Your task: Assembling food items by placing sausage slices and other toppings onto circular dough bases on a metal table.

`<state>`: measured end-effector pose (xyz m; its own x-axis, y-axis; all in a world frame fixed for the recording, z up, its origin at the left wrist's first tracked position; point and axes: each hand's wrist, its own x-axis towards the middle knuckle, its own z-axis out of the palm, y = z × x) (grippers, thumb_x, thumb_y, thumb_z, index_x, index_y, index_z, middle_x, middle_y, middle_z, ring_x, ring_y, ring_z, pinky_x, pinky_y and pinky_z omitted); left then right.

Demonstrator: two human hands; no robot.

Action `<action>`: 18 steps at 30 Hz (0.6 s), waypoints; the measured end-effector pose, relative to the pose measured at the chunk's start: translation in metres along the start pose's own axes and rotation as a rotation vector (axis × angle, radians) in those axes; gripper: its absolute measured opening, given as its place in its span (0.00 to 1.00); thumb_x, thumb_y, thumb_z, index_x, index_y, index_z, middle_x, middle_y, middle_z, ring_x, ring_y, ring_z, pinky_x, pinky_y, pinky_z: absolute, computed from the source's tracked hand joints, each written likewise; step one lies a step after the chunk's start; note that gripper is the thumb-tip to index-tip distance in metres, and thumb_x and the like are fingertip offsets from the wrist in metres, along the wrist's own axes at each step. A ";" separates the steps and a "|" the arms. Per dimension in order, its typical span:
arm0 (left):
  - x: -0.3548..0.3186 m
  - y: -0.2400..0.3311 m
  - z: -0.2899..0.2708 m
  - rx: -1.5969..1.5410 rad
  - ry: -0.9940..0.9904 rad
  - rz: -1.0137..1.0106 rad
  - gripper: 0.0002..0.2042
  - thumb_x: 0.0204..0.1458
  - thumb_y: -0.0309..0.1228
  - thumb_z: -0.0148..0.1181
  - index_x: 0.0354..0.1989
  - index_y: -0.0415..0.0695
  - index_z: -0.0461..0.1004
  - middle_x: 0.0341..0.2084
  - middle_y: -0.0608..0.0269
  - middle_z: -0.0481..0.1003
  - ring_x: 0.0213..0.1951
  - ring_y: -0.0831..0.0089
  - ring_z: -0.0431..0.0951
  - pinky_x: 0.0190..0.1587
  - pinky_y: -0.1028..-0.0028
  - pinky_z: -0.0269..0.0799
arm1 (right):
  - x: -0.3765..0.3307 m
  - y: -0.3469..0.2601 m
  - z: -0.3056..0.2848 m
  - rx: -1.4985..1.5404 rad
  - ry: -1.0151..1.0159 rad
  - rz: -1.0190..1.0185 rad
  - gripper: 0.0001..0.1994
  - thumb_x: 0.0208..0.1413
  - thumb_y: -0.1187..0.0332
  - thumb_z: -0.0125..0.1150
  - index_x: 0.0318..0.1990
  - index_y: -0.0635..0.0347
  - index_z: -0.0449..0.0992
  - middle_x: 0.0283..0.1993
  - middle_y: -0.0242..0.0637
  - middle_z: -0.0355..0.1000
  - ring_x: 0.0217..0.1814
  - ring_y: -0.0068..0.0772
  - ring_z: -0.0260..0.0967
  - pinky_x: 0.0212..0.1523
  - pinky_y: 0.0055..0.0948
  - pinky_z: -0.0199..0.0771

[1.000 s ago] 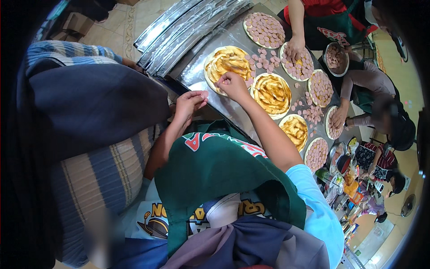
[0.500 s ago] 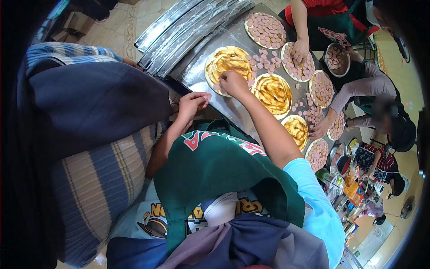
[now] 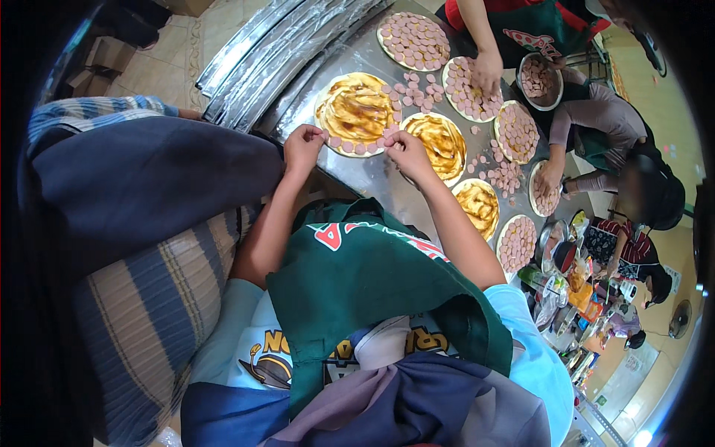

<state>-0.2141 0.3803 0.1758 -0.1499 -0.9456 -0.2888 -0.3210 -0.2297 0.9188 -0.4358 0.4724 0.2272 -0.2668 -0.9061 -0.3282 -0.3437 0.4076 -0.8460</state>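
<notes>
Sauced pizza base [image 3: 356,112] just beyond both hands' fingertips.

Left hand [image 3: 302,146] joined right hand [image 3: 406,149] at sauced pizza base [image 3: 356,112] rim.

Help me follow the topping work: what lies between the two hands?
Head view: between left hand and right hand, sausage slices line the sauced pizza base's near edge.

- Bright, even daylight falls over my steel bench [image 3: 372,179], which throws soft glare.
- Fisheye bends straight edges near the rim; black vignette rings the view.
- Far right corner looks blurred.
</notes>
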 end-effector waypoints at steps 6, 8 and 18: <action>0.000 -0.003 0.001 0.312 0.097 0.195 0.06 0.43 0.31 0.62 0.29 0.44 0.78 0.25 0.59 0.75 0.29 0.63 0.75 0.34 0.68 0.70 | -0.014 -0.009 -0.011 0.274 -0.042 0.181 0.11 0.43 0.76 0.57 0.38 0.67 0.74 0.30 0.36 0.71 0.24 0.24 0.68 0.26 0.20 0.69; -0.006 0.006 0.001 0.465 0.138 0.303 0.07 0.43 0.32 0.61 0.30 0.46 0.79 0.26 0.59 0.73 0.33 0.62 0.73 0.37 0.66 0.69 | -0.017 -0.013 -0.013 0.355 -0.050 0.208 0.12 0.44 0.77 0.56 0.39 0.68 0.74 0.30 0.36 0.71 0.23 0.22 0.68 0.24 0.19 0.69; -0.028 0.007 -0.005 0.576 0.066 0.285 0.14 0.43 0.30 0.58 0.41 0.53 0.78 0.35 0.58 0.67 0.41 0.61 0.69 0.44 0.64 0.66 | -0.013 -0.024 -0.005 0.699 -0.183 0.342 0.11 0.51 0.77 0.54 0.43 0.69 0.70 0.31 0.39 0.72 0.28 0.25 0.72 0.31 0.20 0.75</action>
<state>-0.2076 0.4038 0.1915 -0.2514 -0.9677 -0.0212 -0.7305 0.1753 0.6600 -0.4282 0.4746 0.2541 -0.0830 -0.7723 -0.6298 0.3907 0.5561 -0.7335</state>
